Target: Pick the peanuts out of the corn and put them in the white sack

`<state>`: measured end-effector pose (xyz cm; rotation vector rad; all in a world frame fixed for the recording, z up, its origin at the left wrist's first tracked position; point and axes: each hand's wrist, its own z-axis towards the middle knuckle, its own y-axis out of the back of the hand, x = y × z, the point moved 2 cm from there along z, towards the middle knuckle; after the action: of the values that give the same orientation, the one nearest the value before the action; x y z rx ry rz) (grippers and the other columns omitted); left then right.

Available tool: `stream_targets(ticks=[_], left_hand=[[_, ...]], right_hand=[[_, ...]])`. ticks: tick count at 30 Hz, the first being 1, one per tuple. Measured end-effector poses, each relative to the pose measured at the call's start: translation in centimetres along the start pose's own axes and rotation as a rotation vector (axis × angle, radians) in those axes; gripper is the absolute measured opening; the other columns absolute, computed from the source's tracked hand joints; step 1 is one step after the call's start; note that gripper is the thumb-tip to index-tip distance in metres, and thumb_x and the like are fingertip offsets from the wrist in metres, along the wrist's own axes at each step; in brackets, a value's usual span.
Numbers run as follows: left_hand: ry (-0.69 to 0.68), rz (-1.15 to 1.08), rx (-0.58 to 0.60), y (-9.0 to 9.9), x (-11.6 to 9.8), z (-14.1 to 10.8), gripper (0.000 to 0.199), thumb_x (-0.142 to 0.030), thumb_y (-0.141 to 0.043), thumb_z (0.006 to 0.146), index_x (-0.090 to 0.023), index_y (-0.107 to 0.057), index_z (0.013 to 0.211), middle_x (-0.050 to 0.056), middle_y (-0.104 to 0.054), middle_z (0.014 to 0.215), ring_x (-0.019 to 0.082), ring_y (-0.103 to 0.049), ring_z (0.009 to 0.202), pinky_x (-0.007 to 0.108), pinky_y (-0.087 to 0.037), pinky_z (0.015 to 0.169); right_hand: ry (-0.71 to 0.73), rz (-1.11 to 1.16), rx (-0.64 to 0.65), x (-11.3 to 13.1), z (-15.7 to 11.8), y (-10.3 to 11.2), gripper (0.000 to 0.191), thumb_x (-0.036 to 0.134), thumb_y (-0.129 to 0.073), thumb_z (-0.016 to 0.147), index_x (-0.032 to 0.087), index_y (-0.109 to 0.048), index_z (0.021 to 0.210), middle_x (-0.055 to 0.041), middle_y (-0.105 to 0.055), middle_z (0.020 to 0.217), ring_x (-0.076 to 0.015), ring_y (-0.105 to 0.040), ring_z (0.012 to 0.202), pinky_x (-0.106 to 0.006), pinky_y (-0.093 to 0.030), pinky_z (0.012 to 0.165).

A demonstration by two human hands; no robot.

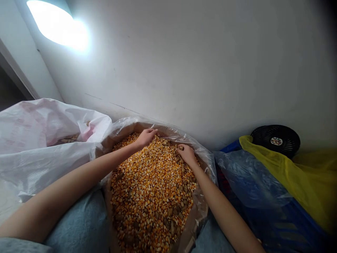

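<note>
So, L hand (pixel 145 137) curled on dried corn kernels (pixel 151 189) at far edge, grip unclear; R hand (pixel 187 154) pinches tan peanut (pixel 181 148). Kernels fill plastic-lined sack (pixel 168 129) by white wall (pixel 184 70); fan hub label (pixel 276 141) too small to read.

Loose corn kernels (pixel 152 189) are leaving room between the left hand (pixel 146 138) and right hand (pixel 186 154) — the plastic liner (pixel 202 158) is hemming them beyond.

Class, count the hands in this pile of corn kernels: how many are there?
2: the left hand at the far edge of the corn kernels, and the right hand near the clear plastic liner. No other hands show.
</note>
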<state>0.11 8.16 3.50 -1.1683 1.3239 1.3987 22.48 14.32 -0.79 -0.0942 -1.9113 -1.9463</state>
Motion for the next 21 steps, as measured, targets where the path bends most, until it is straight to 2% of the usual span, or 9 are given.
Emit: stream_targets(ticks=[4,6,9,10,11,14,16,18,21], left_hand=[[-0.153,0.233,-0.239,9.1,-2.7,-1.5,0.022,-0.036,-0.04,0.078,-0.019,-0.054,0.079,0.002,-0.049,0.062,0.014,-0.044,0.062,0.023,-0.024,0.048],[-0.187,0.465,-0.446,14.0,-2.8,-3.0,0.027,-0.032,-0.03,0.082,-0.02,-0.055,0.086,0.006,-0.053,0.066,0.02,-0.046,0.076,0.027,-0.026,0.053],[-0.145,0.766,-0.795,17.7,-2.2,-5.5,0.031,-0.027,-0.029,0.082,-0.015,-0.054,0.094,0.012,-0.057,0.081,0.03,-0.039,0.098,0.035,-0.03,0.064],[-0.128,0.844,-0.816,17.3,-1.9,-6.0,0.032,-0.027,-0.029,0.082,-0.013,-0.054,0.096,0.014,-0.057,0.088,0.033,-0.036,0.103,0.039,-0.03,0.068],[-0.13,0.923,-0.73,16.1,-1.7,-6.2,0.034,-0.026,-0.028,0.082,-0.011,-0.053,0.1,0.016,-0.055,0.096,0.035,-0.033,0.106,0.042,-0.03,0.072],[-0.203,1.1,-0.408,9.4,-1.4,-6.0,0.04,-0.029,-0.036,0.079,-0.008,-0.046,0.111,0.023,-0.04,0.119,0.04,-0.024,0.114,0.053,-0.025,0.081],[-0.32,1.13,-0.233,4.7,-1.1,-5.7,0.038,-0.036,-0.047,0.072,-0.02,-0.05,0.107,0.012,-0.043,0.121,0.031,-0.028,0.114,0.049,-0.024,0.089],[-0.513,1.204,0.053,1.0,-0.4,-5.8,0.039,-0.038,-0.043,0.074,-0.018,-0.05,0.107,0.013,-0.042,0.121,0.03,-0.029,0.114,0.052,-0.022,0.09],[-0.532,1.23,0.204,-0.9,1.0,-6.4,0.037,-0.038,-0.042,0.075,-0.015,-0.054,0.101,0.014,-0.049,0.112,0.029,-0.036,0.107,0.051,-0.03,0.085]], right_hand=[[0.054,0.06,-0.031,0.2,-0.2,-0.1,0.031,0.033,-0.047,0.071,0.015,-0.06,0.091,-0.0078,-0.061,0.094,-0.0189,-0.055,0.086,-0.028,-0.039,0.076],[0.059,0.082,-0.058,-0.1,-0.2,-0.3,0.031,0.034,-0.046,0.071,0.015,-0.059,0.092,-0.0083,-0.061,0.094,-0.0197,-0.055,0.085,-0.029,-0.039,0.076],[0.079,0.122,-0.102,-0.2,-0.4,-0.5,0.033,0.035,-0.046,0.07,0.014,-0.059,0.091,-0.0103,-0.061,0.094,-0.0216,-0.055,0.085,-0.031,-0.039,0.077],[0.087,0.141,-0.115,-0.2,-0.6,-0.4,0.034,0.036,-0.046,0.07,0.013,-0.059,0.09,-0.011,-0.061,0.094,-0.0223,-0.055,0.084,-0.032,-0.039,0.077],[0.088,0.164,-0.126,0.0,-0.8,-0.2,0.035,0.038,-0.046,0.069,0.013,-0.06,0.09,-0.0116,-0.061,0.093,-0.0229,-0.055,0.084,-0.032,-0.039,0.076],[0.052,0.253,-0.173,1.4,-1.1,1.4,0.038,0.044,-0.047,0.067,0.014,-0.06,0.088,-0.0123,-0.061,0.091,-0.0244,-0.055,0.081,-0.032,-0.042,0.068],[0.049,0.316,-0.238,3.8,-1.1,3.4,0.041,0.047,-0.049,0.065,0.014,-0.06,0.088,-0.0128,-0.061,0.087,-0.0244,-0.056,0.078,-0.031,-0.043,0.064],[0.104,0.372,-0.329,8.0,-0.8,5.7,0.042,0.049,-0.051,0.064,0.014,-0.06,0.086,-0.012,-0.06,0.084,-0.0236,-0.055,0.076,-0.031,-0.043,0.064],[0.341,0.562,-0.437,17.7,-0.3,8.0,0.041,0.049,-0.052,0.065,0.015,-0.059,0.088,-0.008,-0.059,0.086,-0.0199,-0.053,0.079,-0.03,-0.043,0.07]])
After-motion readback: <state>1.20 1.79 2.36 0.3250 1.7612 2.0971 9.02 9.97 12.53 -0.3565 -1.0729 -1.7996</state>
